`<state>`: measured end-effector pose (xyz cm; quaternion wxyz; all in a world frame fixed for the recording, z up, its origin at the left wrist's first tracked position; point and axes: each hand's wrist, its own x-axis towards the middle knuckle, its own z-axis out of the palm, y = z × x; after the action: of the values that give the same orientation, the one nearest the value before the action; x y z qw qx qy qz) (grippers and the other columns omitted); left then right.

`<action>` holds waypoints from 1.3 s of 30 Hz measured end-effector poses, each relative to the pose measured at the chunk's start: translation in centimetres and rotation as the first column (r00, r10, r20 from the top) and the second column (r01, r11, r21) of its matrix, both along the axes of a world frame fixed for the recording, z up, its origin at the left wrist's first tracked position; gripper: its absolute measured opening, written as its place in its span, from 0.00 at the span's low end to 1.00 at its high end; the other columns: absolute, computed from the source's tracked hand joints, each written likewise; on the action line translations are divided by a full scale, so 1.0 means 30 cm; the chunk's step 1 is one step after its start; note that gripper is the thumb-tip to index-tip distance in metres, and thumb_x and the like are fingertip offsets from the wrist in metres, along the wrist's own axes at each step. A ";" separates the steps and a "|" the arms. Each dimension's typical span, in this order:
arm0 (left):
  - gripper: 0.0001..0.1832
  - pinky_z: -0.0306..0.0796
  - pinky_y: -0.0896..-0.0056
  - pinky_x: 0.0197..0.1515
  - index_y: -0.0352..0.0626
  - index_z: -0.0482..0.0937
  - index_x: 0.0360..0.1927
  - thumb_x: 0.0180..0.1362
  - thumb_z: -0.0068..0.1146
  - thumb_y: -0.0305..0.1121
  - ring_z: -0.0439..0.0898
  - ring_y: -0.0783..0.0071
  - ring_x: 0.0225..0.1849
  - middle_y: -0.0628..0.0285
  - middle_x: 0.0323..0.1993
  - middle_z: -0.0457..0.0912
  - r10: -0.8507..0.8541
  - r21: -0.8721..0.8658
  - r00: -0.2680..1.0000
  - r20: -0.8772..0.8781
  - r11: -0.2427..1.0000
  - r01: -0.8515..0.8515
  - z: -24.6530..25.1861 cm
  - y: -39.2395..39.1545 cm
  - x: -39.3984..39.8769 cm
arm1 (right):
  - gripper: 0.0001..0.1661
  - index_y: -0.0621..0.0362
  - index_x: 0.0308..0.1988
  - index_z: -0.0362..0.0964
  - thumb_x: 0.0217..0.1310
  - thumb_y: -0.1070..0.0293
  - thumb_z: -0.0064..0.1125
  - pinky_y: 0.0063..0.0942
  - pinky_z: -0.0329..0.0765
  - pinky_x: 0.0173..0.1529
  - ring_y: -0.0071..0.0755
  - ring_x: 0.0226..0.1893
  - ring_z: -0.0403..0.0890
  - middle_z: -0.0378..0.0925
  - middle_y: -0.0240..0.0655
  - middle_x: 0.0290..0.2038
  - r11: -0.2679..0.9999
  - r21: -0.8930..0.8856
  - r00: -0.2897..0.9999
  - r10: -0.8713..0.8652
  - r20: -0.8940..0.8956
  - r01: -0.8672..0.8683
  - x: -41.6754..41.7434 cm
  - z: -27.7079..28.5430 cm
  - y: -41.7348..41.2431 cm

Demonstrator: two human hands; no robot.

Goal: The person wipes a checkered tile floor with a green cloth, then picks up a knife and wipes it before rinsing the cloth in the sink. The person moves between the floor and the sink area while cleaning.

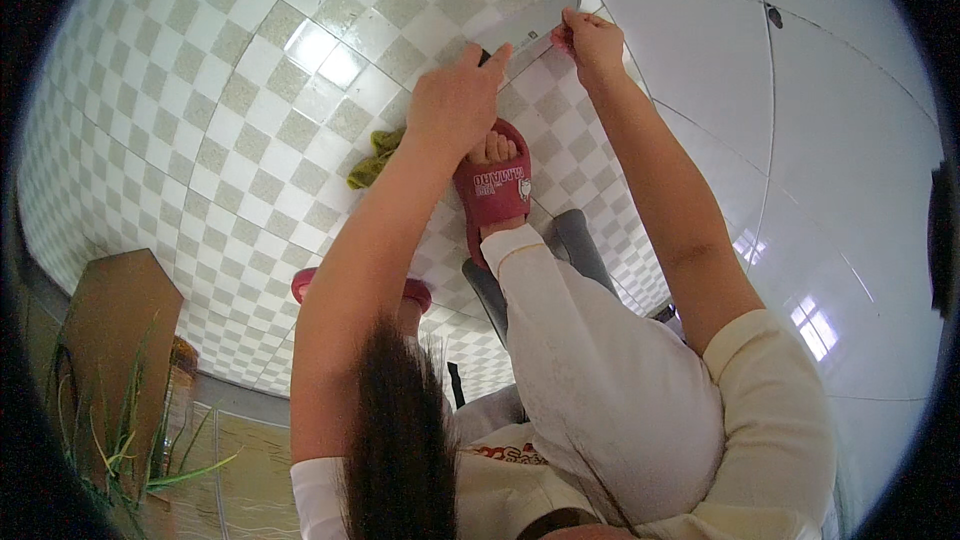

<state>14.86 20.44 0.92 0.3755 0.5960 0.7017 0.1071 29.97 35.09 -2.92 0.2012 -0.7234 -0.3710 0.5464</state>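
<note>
A kitchen knife [523, 22] with a wide grey blade is held low over the checkered floor, its tip pointing to the upper right. My left hand [454, 101] is closed around its black handle, which shows only a little between the fingers. At the far end, my right hand [592, 41] pinches the blade near its tip with thumb and fingers. Just below my left hand is a red slipper [495, 191] on my foot, with printing on its strap. A crumpled green cloth [373, 161] lies on the floor beside my left wrist.
The white tiled surface [697, 37] at the right has dark joints. Grey legs of what seems a low stool [585, 251] stand by my leg. At the lower left are a brown box-like object [124, 315] and a plant with long green leaves [124, 442].
</note>
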 end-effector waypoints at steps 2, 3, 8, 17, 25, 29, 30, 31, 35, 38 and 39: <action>0.20 0.76 0.53 0.38 0.55 0.69 0.62 0.66 0.44 0.37 0.81 0.52 0.36 0.55 0.42 0.77 -0.002 0.027 1.000 -0.030 1.000 0.003 -0.012 0.000 -0.003 | 0.11 0.72 0.32 0.75 0.61 0.72 0.58 0.25 0.81 0.26 0.33 0.21 0.80 0.78 0.42 0.24 1.000 -0.006 1.000 -0.018 0.007 0.018 -0.001 0.000 -0.014; 0.21 0.76 0.53 0.38 0.56 0.68 0.62 0.66 0.44 0.37 0.81 0.52 0.36 0.55 0.42 0.77 -0.001 0.007 1.000 -0.011 1.000 0.001 -0.007 0.001 -0.001 | 0.11 0.72 0.32 0.75 0.61 0.72 0.58 0.25 0.80 0.26 0.33 0.21 0.80 0.78 0.42 0.24 1.000 -0.005 0.999 -0.030 0.017 0.030 0.000 0.001 -0.019; 0.21 0.76 0.53 0.37 0.56 0.68 0.62 0.66 0.43 0.37 0.81 0.52 0.35 0.55 0.42 0.76 -0.008 -0.022 1.000 -0.025 1.000 0.007 -0.007 0.011 0.000 | 0.11 0.72 0.31 0.75 0.60 0.71 0.59 0.25 0.79 0.25 0.32 0.20 0.80 0.79 0.43 0.24 0.999 0.032 0.999 0.021 0.027 -0.022 0.006 -0.014 0.003; 0.20 0.77 0.54 0.37 0.57 0.68 0.62 0.66 0.43 0.38 0.81 0.52 0.35 0.54 0.43 0.76 -0.003 0.004 1.000 -0.024 1.000 0.004 -0.015 -0.002 0.006 | 0.13 0.72 0.31 0.76 0.60 0.69 0.59 0.25 0.77 0.27 0.32 0.20 0.79 0.79 0.42 0.23 1.000 0.010 0.997 0.022 0.076 -0.023 0.021 -0.016 -0.019; 0.19 0.77 0.54 0.37 0.56 0.70 0.60 0.66 0.44 0.38 0.81 0.52 0.35 0.54 0.43 0.76 -0.010 -0.008 1.000 0.001 1.000 0.010 -0.008 0.001 -0.004 | 0.11 0.70 0.33 0.75 0.61 0.70 0.60 0.23 0.79 0.29 0.30 0.23 0.79 0.78 0.40 0.26 0.999 -0.025 0.998 0.041 0.054 -0.039 0.009 0.012 -0.008; 0.19 0.76 0.55 0.36 0.56 0.70 0.60 0.65 0.44 0.38 0.81 0.53 0.35 0.54 0.41 0.76 0.020 0.047 1.000 0.014 0.999 -0.021 -0.020 0.005 -0.021 | 0.11 0.71 0.33 0.75 0.61 0.70 0.60 0.22 0.79 0.29 0.31 0.23 0.79 0.78 0.40 0.26 1.000 -0.001 1.000 0.019 -0.007 -0.019 -0.021 0.023 -0.014; 0.19 0.76 0.55 0.36 0.56 0.70 0.60 0.65 0.44 0.38 0.81 0.53 0.34 0.54 0.41 0.76 0.007 0.041 1.000 0.021 0.999 -0.008 -0.017 0.003 -0.023 | 0.11 0.71 0.32 0.75 0.61 0.71 0.59 0.23 0.79 0.28 0.31 0.22 0.79 0.79 0.41 0.25 1.000 -0.001 1.000 0.006 -0.002 -0.006 -0.013 0.019 -0.015; 0.19 0.76 0.55 0.36 0.56 0.70 0.60 0.65 0.44 0.38 0.81 0.53 0.34 0.54 0.41 0.76 -0.006 0.034 1.000 0.027 0.999 0.005 -0.010 -0.010 -0.020 | 0.11 0.71 0.31 0.75 0.61 0.71 0.59 0.24 0.78 0.27 0.32 0.21 0.79 0.79 0.41 0.24 1.000 -0.001 1.000 -0.007 0.003 0.007 0.000 0.015 -0.029; 0.20 0.76 0.56 0.35 0.56 0.70 0.60 0.65 0.45 0.37 0.80 0.52 0.34 0.54 0.40 0.76 0.008 0.053 1.000 0.015 0.999 -0.008 -0.014 0.004 -0.027 | 0.12 0.72 0.29 0.76 0.60 0.71 0.58 0.25 0.78 0.25 0.32 0.20 0.79 0.79 0.42 0.24 0.998 0.053 0.998 0.031 0.054 -0.033 -0.004 -0.001 -0.009; 0.20 0.76 0.56 0.36 0.55 0.71 0.60 0.64 0.46 0.37 0.80 0.52 0.34 0.55 0.40 0.76 0.047 0.087 0.998 0.043 0.995 -0.050 -0.019 -0.011 -0.028 | 0.11 0.70 0.34 0.75 0.62 0.71 0.59 0.24 0.79 0.29 0.31 0.24 0.79 0.78 0.40 0.27 1.000 -0.002 1.000 0.025 -0.011 -0.025 -0.020 0.009 -0.020; 0.20 0.76 0.55 0.36 0.55 0.71 0.60 0.64 0.46 0.37 0.80 0.52 0.34 0.54 0.41 0.76 0.032 0.055 0.998 0.046 0.998 -0.035 -0.017 -0.008 -0.030 | 0.11 0.71 0.34 0.75 0.61 0.71 0.59 0.24 0.79 0.29 0.31 0.24 0.79 0.78 0.40 0.27 1.000 -0.015 1.000 0.014 0.006 -0.014 -0.021 0.009 -0.019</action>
<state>13.97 20.19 0.40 0.3726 0.5917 0.6997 0.1465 29.32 34.52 -2.64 0.1908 -0.7238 -0.3727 0.5485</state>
